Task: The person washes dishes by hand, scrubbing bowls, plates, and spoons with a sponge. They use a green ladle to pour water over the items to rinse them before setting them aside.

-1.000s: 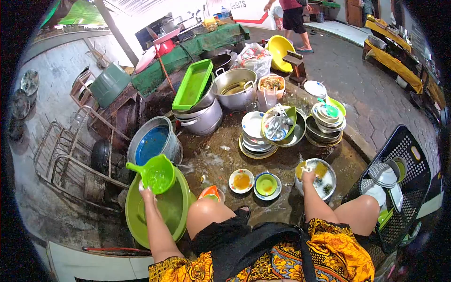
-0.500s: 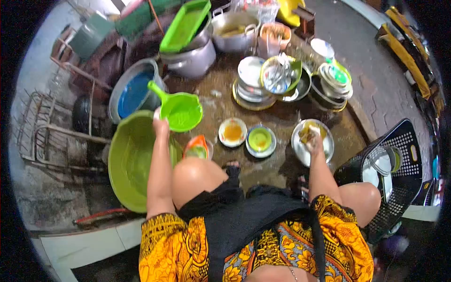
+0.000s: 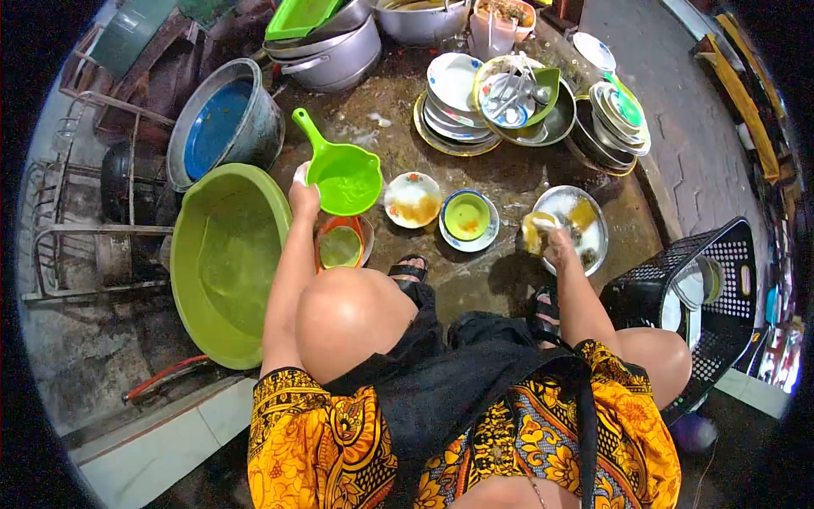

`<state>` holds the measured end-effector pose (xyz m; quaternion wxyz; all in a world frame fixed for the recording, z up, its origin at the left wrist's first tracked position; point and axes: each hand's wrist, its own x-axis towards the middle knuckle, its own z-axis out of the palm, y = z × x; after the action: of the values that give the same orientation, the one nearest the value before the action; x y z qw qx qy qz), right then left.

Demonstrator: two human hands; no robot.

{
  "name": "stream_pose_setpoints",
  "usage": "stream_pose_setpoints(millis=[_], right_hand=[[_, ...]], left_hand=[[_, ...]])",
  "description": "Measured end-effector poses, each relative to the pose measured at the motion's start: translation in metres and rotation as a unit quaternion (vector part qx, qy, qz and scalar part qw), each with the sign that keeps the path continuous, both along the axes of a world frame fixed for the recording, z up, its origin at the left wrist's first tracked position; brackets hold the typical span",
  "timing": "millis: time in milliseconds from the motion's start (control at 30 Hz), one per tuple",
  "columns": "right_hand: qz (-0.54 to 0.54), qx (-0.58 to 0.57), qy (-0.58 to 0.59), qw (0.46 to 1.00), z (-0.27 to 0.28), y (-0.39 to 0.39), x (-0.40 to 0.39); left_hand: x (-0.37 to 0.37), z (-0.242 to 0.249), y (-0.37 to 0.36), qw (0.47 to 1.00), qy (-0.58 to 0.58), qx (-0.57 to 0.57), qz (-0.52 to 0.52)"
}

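My left hand (image 3: pixel 305 200) is closed on the side of a bright green water dipper (image 3: pixel 346 180), whose handle points up and away. Some water shows in the dipper. My right hand (image 3: pixel 560 249) is closed on a foamy yellow sponge (image 3: pixel 538 231) at the left rim of a round metal basin (image 3: pixel 600 248). White suds and another yellow piece lie in that basin. Between my hands are a soiled white plate (image 3: pixel 412 188) and a small green bowl (image 3: pixel 466 217) on a white plate. An orange bowl (image 3: pixel 367 241) with a green one inside sits beside my left knee.
A large olive-green tub (image 3: pixel 188 288) stands left, with a grey tub (image 3: pixel 268 127) holding blue behind it. Stacked plates (image 3: pixel 454 81), a bowl of spoons (image 3: pixel 555 129) and pots (image 3: pixel 335 66) are at the back. A black crate (image 3: pixel 653 284) holding dishes stands right.
My right hand has moved the sponge from inside the metal basin to its left rim. The dipper, still in my left hand, has shifted slightly right. The whole view has tilted down.
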<state>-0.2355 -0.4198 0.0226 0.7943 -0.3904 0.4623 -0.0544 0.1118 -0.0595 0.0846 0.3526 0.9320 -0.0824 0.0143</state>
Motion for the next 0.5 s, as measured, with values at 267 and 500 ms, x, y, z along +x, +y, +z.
stream_pose_setpoints(millis=[267,500], right_hand=[[0.243,0.006,-0.042,0.969,-0.062,0.041,0.013],[0.379,-0.161,0.054,0.91,-0.116,0.07,0.025]], left_hand=[[-0.029,-0.013,-0.031,0.992,-0.025,-0.018,-0.118],[-0.051,-0.018,-0.074,0.98,-0.035,0.007,-0.195]])
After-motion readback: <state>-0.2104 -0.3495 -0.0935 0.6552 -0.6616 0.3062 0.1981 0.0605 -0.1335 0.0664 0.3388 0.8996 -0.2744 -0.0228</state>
